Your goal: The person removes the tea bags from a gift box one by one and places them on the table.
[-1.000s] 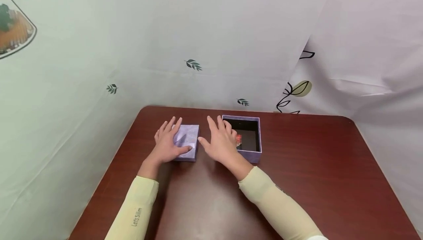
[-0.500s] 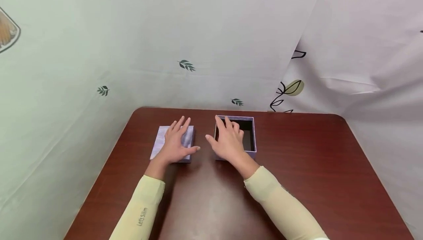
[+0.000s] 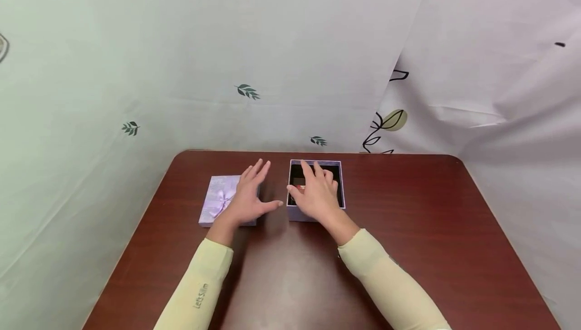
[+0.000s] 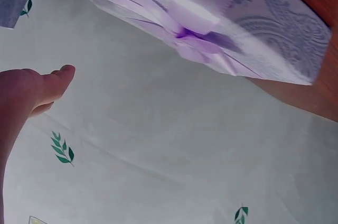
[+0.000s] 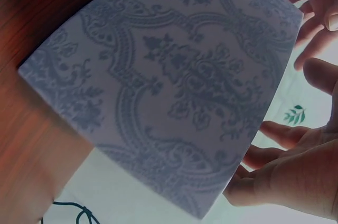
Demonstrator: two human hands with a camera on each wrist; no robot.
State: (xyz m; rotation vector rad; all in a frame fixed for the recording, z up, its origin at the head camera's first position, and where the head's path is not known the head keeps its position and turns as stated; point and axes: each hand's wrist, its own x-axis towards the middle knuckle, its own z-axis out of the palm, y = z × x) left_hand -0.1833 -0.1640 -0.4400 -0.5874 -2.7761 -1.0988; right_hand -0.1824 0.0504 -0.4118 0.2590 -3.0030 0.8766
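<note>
A purple patterned box lid [image 3: 211,200] with a ribbon bow [image 3: 221,202] lies on the left of the table. My left hand [image 3: 247,199] hovers over its right edge, fingers spread and thumb stretched toward the box. The matching open box [image 3: 300,214], black inside, stands to the right. Above its opening is my right hand [image 3: 317,193], its thumb and fingers apart and loosely bent. A small red item [image 3: 300,187] shows inside, partly hidden by that hand. In the right wrist view the fingers [image 5: 280,158] are near the rim of the box's patterned wall [image 5: 174,92].
Both things rest toward the far side of a reddish-brown wooden table [image 3: 408,219]. Behind it hangs a white cloth [image 3: 290,67] with printed leaves.
My left hand has shifted right, off the lid's middle toward the box. The right hand has moved from the box's left side to over its opening. The head view has turned slightly right.
</note>
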